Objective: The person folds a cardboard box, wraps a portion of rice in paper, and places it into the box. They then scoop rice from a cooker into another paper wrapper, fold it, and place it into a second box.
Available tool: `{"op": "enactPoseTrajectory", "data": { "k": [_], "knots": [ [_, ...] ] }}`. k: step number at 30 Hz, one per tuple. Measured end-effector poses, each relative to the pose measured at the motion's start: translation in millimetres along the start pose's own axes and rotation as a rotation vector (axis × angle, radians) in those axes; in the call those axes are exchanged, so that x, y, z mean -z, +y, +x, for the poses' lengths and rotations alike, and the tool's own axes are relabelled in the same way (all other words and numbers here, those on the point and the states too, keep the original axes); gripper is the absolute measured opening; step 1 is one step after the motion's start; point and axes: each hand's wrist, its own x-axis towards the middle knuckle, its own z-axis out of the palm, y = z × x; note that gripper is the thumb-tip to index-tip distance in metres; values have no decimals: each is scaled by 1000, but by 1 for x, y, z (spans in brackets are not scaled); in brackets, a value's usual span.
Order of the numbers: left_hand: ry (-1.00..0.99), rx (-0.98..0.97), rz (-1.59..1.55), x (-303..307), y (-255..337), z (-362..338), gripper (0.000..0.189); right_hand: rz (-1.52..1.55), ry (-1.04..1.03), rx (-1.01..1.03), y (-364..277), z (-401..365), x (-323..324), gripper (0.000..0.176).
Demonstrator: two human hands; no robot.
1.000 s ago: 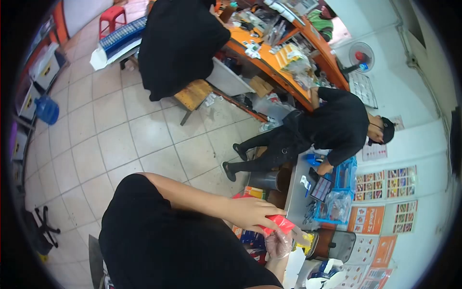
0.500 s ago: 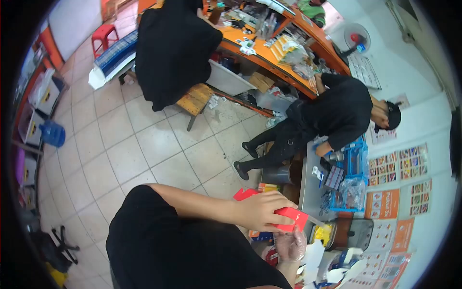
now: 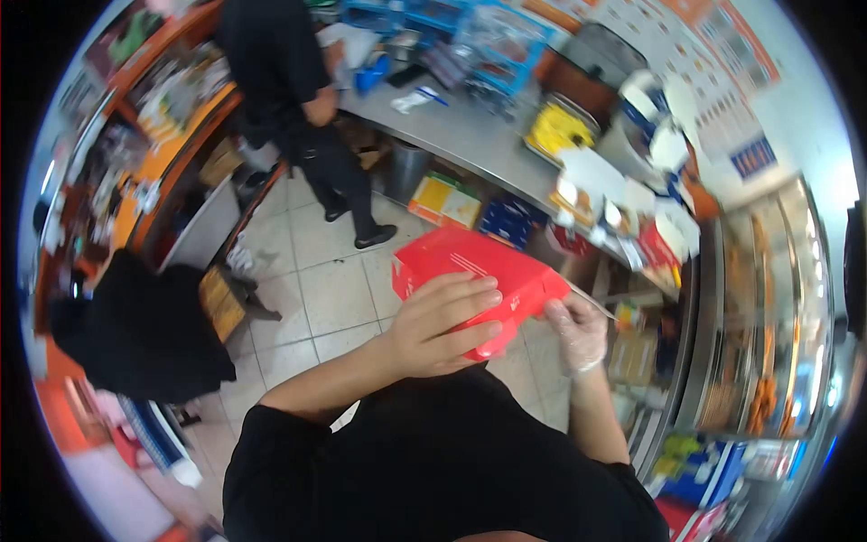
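A red cardboard box (image 3: 461, 257) with white print is held in front of my body, tilted. My bare left hand (image 3: 447, 325) is closed over its near side, fingers spread along the printed panel. At the right end, my right hand (image 3: 580, 334), in a clear plastic glove, pinches the box's corner. A thin pale strip (image 3: 591, 301) sticks out past the right fingers; whether it is a flap or a separate thing, I cannot tell.
Ahead runs a metal counter (image 3: 492, 135) with a yellow container (image 3: 562, 129), open white cartons (image 3: 587, 176) and a blue rack (image 3: 506, 41). A glass display cabinet (image 3: 768, 316) stands right. A person in black (image 3: 280, 63) works at the counter; another (image 3: 135, 325) is at left.
My view has swung right toward the counter and cabinet. The red box is now nearer the middle of view and shows more of its length, with both hands still on it.
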Motion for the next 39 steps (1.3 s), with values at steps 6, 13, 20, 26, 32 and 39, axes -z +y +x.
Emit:
{"op": "enactPoseTrajectory", "data": {
  "k": [6,13,20,26,32,39],
  "knots": [
    [-56,-304,38,-80,0,30,45,800,185,-176,7,-38,20,20],
    [-62,-82,-310,-207,31,41,53,446,331,-262,37,-83,112,46],
    [-377,1626,-894,-362,-68,-17,42,-1194,-32,385,119,-113,201,32],
    [-634,2035,-882,-389,-57,-97,38,-1164,-819,-200,110,-116,255,51],
    [-444,2097,-733,-366,-64,-124,34,-1024,-636,398,181,-111,289,42],
    [-948,1292,-521,-338,-33,-83,64,-406,-849,-459,139,-34,261,19]
  ]
}}
